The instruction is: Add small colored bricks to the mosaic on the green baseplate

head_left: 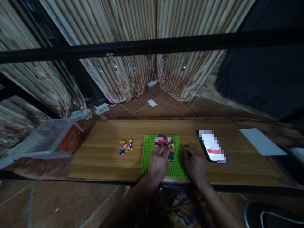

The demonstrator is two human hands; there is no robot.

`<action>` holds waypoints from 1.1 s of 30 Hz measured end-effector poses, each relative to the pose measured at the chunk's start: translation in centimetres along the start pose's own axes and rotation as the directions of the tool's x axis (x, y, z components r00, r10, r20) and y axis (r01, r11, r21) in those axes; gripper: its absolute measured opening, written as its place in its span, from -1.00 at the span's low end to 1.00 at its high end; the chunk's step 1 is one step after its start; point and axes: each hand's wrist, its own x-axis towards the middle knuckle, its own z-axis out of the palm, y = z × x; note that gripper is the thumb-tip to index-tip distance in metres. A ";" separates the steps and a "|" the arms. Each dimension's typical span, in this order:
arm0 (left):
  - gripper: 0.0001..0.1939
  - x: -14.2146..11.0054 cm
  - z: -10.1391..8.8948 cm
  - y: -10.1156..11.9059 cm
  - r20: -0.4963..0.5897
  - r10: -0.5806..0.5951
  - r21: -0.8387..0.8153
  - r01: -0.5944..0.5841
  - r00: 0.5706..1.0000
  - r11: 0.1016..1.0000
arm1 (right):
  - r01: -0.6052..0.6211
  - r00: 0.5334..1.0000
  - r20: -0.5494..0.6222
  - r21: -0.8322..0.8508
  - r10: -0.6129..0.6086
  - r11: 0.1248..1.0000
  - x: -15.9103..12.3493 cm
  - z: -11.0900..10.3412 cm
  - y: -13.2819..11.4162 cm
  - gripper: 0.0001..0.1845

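Note:
A green studded baseplate [149,148] lies at the middle of a wooden table [106,158]. A patch of small coloured bricks [163,142] covers its upper middle. My left hand [158,163] rests on the plate, its fingertips pressed on the lower edge of the brick patch. My right hand [194,164] sits at the plate's right edge, fingers curled together; what they hold, if anything, I cannot make out. A loose heap of small coloured bricks [125,146] lies on the table left of the plate.
A phone [212,147] lies right of the plate and a white sheet [262,142] further right. A clear plastic box with an orange label [51,139] stands off the table's left end. A black bar [152,46] crosses above, with curtains behind.

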 end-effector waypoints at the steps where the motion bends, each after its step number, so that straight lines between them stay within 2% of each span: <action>1: -0.66 -0.3 -0.3 -0.1 -0.018 -0.008 -0.016 0.008 1.000 1.000 | 0.009 1.000 -0.005 0.002 -0.009 1.000 0.0 0.0 0.1 -0.72; 4: -0.66 -1.6 -1.7 -0.9 -0.092 -0.081 -0.049 0.077 0.992 0.996 | 0.017 1.000 -0.015 -0.018 -0.018 1.000 -0.1 0.0 0.2 -0.72; 6: -0.70 -2.8 -2.9 -2.1 -0.138 -0.169 -0.043 0.164 0.976 0.985 | 0.023 1.000 -0.017 -0.028 -0.024 0.999 -0.1 0.0 0.2 -0.71; 10: -0.80 -5.5 -5.1 -5.5 -0.225 -0.342 0.050 0.361 0.912 0.931 | 0.041 0.998 -0.041 -0.036 -0.042 0.999 -0.2 0.2 0.6 -0.69; 13: -0.82 -7.1 -6.1 -7.7 -0.281 -0.407 0.135 0.456 0.869 0.880 | 0.051 0.998 -0.043 -0.060 -0.053 0.997 -0.2 0.3 0.9 -0.66; 16: -0.85 -7.8 -6.5 -9.0 -0.308 -0.441 0.215 0.513 0.843 0.831 | 0.054 0.997 -0.042 -0.078 -0.058 0.995 -0.2 0.2 0.9 -0.64; 18: -0.86 -7.6 -6.6 -9.3 -0.312 -0.444 0.252 0.523 0.840 0.814 | 0.051 0.997 -0.044 -0.090 -0.056 0.995 -0.3 0.1 0.8 -0.63; 26: -0.80 -5.2 -6.3 -9.0 -0.234 -0.397 0.390 0.460 0.887 0.798 | 0.088 0.994 -0.049 -0.090 -0.093 0.992 -0.2 0.0 0.8 -0.63; 33: -0.82 -4.8 -6.1 -9.6 -0.169 -0.394 0.454 0.427 0.903 0.782 | 0.053 0.998 -0.030 -0.059 -0.055 0.997 -0.2 0.1 0.7 -0.67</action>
